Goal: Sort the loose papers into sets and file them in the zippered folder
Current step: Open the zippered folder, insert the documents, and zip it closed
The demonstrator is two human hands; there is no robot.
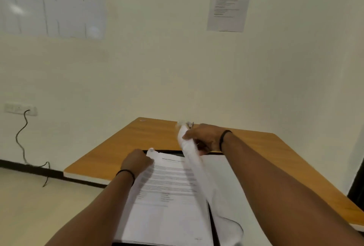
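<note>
Printed paper stack lies on a black folder on the wooden worktop. Left hand, fingers closed, pins its top left corner. Right hand fingers pinch a curled sheet, lifted off the stack's right side.

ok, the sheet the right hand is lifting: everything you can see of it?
The lifted sheet is thin white paper, curled into a long arc so mostly its blank back shows. The right hand pinches its far top corner above the printed stack; something small and metallic shows at that corner, too blurred to name. Its near end sags into a loop beside the stack's right edge, over other white paper on the wooden table. Any print on it is hidden.
</note>
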